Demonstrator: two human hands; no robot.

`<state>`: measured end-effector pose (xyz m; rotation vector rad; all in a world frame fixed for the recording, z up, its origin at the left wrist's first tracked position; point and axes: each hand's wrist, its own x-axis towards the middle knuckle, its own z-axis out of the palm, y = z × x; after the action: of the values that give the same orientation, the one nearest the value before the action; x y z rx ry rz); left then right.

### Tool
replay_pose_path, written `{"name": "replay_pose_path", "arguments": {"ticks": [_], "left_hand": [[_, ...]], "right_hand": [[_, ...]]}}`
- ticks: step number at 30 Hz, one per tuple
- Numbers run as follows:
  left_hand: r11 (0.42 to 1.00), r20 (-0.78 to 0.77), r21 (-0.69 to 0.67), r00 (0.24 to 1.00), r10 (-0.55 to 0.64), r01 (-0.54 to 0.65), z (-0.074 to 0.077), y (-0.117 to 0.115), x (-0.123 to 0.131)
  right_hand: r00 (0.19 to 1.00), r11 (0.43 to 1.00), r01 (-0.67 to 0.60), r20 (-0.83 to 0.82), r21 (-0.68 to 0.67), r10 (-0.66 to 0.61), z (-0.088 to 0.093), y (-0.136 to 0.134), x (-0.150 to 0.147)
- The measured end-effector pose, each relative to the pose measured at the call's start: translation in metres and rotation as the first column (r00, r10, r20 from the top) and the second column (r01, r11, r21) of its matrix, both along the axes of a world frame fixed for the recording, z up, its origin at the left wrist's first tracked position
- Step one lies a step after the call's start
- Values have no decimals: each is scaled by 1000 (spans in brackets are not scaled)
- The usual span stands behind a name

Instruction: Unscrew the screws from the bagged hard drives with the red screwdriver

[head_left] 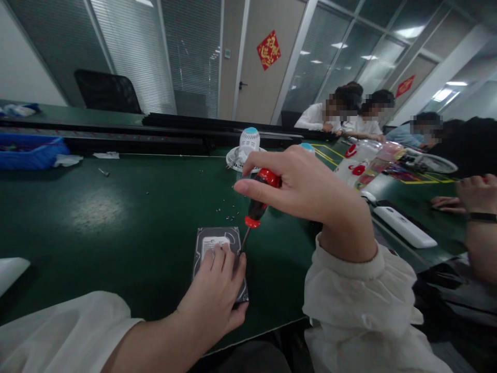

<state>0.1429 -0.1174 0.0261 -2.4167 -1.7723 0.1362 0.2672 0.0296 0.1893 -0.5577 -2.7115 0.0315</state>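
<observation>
A hard disk drive [217, 241] with a white label lies flat on the dark green table [116, 228] near its front edge. My left hand [217, 292] rests flat on the drive's near half, fingers stretched out, pressing it down. My right hand [303, 189] is closed round the red-and-black handle of a screwdriver [257, 207]. The screwdriver slants down and left, its tip at the drive's right edge.
Several tiny screws [229, 210] lie scattered behind the drive. A small white fan [245, 151] stands further back. A blue bin [29, 151] sits at far left. To the right lie a white device [404, 226] and another person's hand [476, 194]; several people sit at the far right.
</observation>
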Motion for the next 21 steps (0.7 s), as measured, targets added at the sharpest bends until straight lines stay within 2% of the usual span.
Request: {"name": "replay_pose_path", "arguments": {"ticks": [2, 6, 11, 17, 21], "left_hand": [[1000, -4, -3, 1000, 1, -1, 0, 0, 0], [1000, -16, 0, 1000, 0, 0, 0, -1, -1], [1000, -27, 30, 1000, -6, 7, 0, -1, -1], [999, -27, 39, 1000, -5, 6, 1, -1, -2], [1000, -22, 18, 1000, -8, 8, 2, 0, -2]], "right_hand": [[1000, 1000, 3, -4, 28, -2, -1, 1, 0], [990, 988, -140, 12, -60, 141, -1, 2, -1], [1000, 998, -26, -5, -49, 26, 0, 2, 0], [978, 976, -207, -17, -75, 206, 5, 7, 5], [975, 971, -220, 11, -92, 222, 6, 6, 7]]}}
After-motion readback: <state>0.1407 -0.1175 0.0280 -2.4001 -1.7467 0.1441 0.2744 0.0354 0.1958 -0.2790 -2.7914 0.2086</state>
